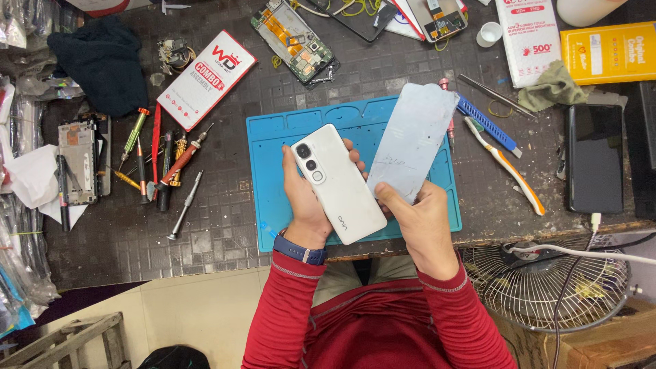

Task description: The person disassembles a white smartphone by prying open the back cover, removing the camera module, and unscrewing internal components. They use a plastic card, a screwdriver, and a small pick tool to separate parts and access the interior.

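The left hand (307, 205) cradles a white smartphone (337, 182) from beneath, camera side up, fingers curled round its far edge so the back stays flat toward the person's eyes. The right hand (417, 220) pinches the lower end of a pale grey protective sheet (412, 140) between thumb and fingers, tilting it away to the right, just beside the phone and seemingly touching its edge. Both are held above the blue repair mat (273, 178) on the desk (225, 225). Wrists sit close together, elbows tucked; screwdrivers (179, 164) lie well apart to the left.
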